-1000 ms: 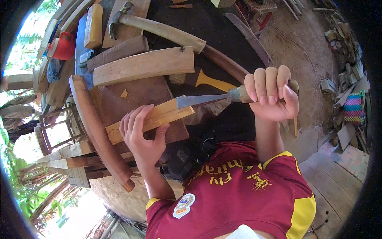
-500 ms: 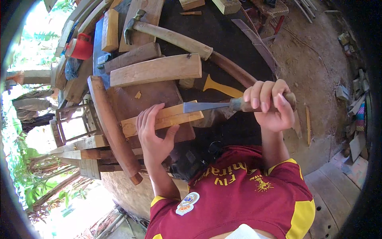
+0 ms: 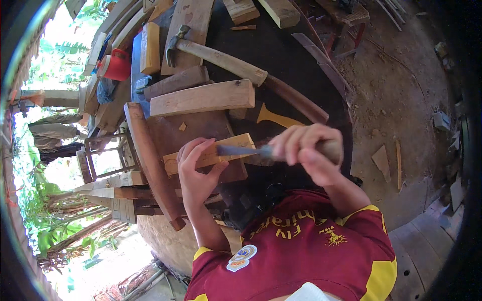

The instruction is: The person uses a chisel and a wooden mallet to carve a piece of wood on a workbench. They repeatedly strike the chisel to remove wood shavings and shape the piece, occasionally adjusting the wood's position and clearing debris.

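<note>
My right hand (image 3: 310,150) is closed round the wooden handle of a chisel (image 3: 238,150). The chisel's flat metal blade points left, over a short pale wooden block (image 3: 244,141), its tip close to my left fingers; contact is hard to judge because the blade is blurred. My left hand (image 3: 193,168) grips the block, fingers over its far side and thumb at the near edge. Beneath the block is a wide brown board (image 3: 206,123). Just beyond them lies a thick curved wooden piece (image 3: 203,98).
A claw hammer (image 3: 221,58) lies farther back, near a yellow flat tool (image 3: 278,118). A long rounded timber (image 3: 150,163) slants along the left side. At the far left stands a red jug (image 3: 116,65). Wood scraps (image 3: 382,163) lie on the dirt floor at right.
My right hand has moved left and slightly down, carrying the chisel's blade farther along the block toward my left fingers. The left hand keeps its hold. The whole view has shifted slightly.
</note>
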A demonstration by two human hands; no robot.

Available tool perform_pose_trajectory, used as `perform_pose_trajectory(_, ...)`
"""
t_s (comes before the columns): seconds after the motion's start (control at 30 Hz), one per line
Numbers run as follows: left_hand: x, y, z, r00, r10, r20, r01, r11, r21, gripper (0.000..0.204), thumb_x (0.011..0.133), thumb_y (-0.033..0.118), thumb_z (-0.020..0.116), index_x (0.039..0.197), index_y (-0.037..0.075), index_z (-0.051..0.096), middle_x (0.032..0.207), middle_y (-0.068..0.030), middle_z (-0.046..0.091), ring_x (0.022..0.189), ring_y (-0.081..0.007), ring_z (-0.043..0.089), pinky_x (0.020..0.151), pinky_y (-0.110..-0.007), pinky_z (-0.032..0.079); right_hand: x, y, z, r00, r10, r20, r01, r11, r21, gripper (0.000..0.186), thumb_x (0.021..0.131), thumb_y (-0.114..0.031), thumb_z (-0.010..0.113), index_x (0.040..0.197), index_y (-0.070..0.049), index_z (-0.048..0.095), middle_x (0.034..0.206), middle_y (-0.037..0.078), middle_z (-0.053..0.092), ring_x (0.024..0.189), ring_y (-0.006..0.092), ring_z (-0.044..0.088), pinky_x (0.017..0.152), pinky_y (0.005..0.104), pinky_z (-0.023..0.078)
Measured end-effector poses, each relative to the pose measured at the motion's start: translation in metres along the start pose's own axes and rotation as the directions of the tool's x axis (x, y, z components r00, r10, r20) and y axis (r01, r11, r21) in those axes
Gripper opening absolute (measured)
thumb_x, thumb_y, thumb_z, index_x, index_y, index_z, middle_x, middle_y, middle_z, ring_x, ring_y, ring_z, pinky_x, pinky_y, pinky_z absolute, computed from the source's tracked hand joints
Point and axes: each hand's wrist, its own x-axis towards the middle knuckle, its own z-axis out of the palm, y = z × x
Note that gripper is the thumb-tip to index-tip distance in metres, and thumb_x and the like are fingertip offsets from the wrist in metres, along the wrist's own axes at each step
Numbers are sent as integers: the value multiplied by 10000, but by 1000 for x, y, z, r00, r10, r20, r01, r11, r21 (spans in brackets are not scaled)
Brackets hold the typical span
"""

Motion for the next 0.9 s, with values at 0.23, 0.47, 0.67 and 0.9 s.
perform_pose_trajectory(0.23,-3,-1,-1,1000,26,-2,-26,1000,13,540,533,123,864,1042,53,699,1046,-104,662,1021,-296,593,916,-387,446,0,-21,-18,995,88,-47,-90,995,-37,146,872,-135,607,768,-49,552,782,135,640,904,327,653,904,524,497)
perform_pose_trajectory(0.47,2,-7,1,999,36,-10,-36,999,-19,553,525,170,878,1041,64,709,1036,-89,672,1004,-286,597,909,-387,444,1,-18,-9,987,109,-121,-113,993,-27,137,848,-105,636,764,-17,573,789,174,653,860,344,664,851,504,521)
perform_pose_trajectory(0.67,1,-9,2,999,39,-20,-40,999,-28,590,508,187,884,1065,89,715,1037,-72,681,999,-284,594,922,-393,432,4,-12,-7,994,93,50,-88,991,-96,116,875,-137,588,801,-56,549,804,135,638,917,327,648,905,522,497)
perform_pose_trajectory(0.9,0,-10,0,999,43,-26,-44,999,-30,591,500,176,887,1061,92,723,1045,-71,682,993,-279,597,916,-390,438,11,-35,-30,981,144,133,-132,987,-96,165,868,-178,577,724,-108,538,780,108,626,934,337,645,965,543,468)
